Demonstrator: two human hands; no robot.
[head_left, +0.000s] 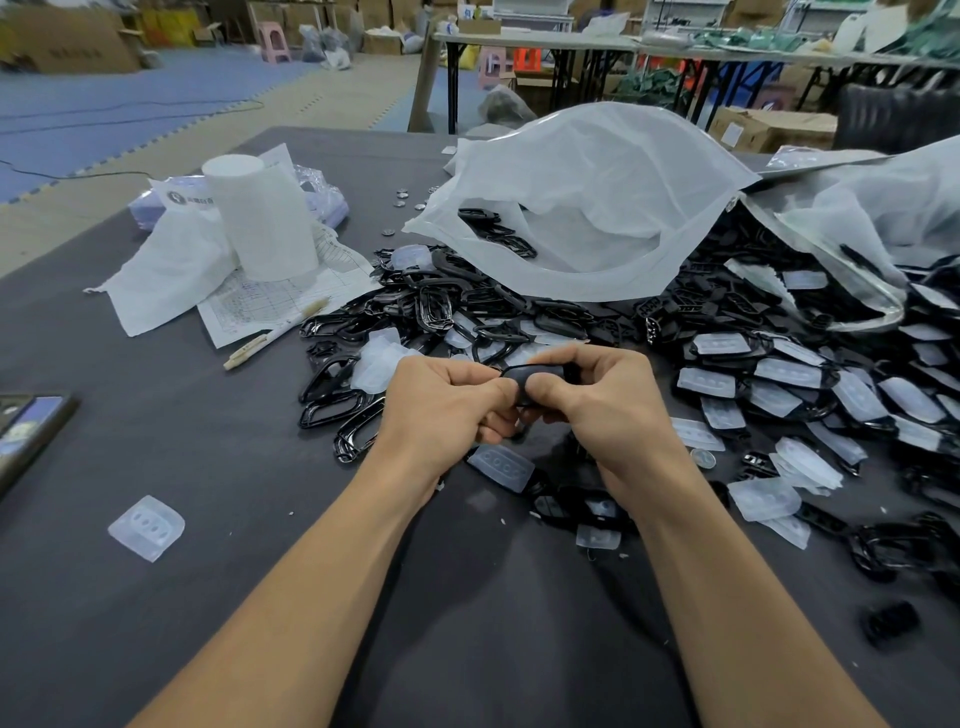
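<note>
Forearms lowest in frame, stretched forward over dark table (156, 519).

Head view, the only one: left hand (447, 400) clenched round one end of small black plastic shell (540, 373), thumb on top, fingers curled under. Right hand (608, 400) pinching the other end, thumb pressed on the near face, forefinger hooked over the top. Shell held clear of table between both hands, just above a clear rubber pad (501, 467) lying flat. Mostly hidden by fingers; exact shape hard to tell. Probably pressing or snapping parts together, going by the grip.

Handling guess: light, stiff, thin-walled plastic, glossy so a bit slippery. Could crack or pop apart if squeezed mid-span. Best held at both ends by the edges, thumbs on the flat face, much as now.

Beyond hands: heap of black frames (441, 306) mixed with more clear pads, spilling from white bag (587, 208). Second bag (857, 218) at right. Left of heap: pen (275, 332) partly on printed sheet (291, 291), white roll (262, 218) upright just behind. Lone clear pad (146, 527) well apart at left. Phone (28, 431) at left edge. Coin (702, 458) near right wrist.
</note>
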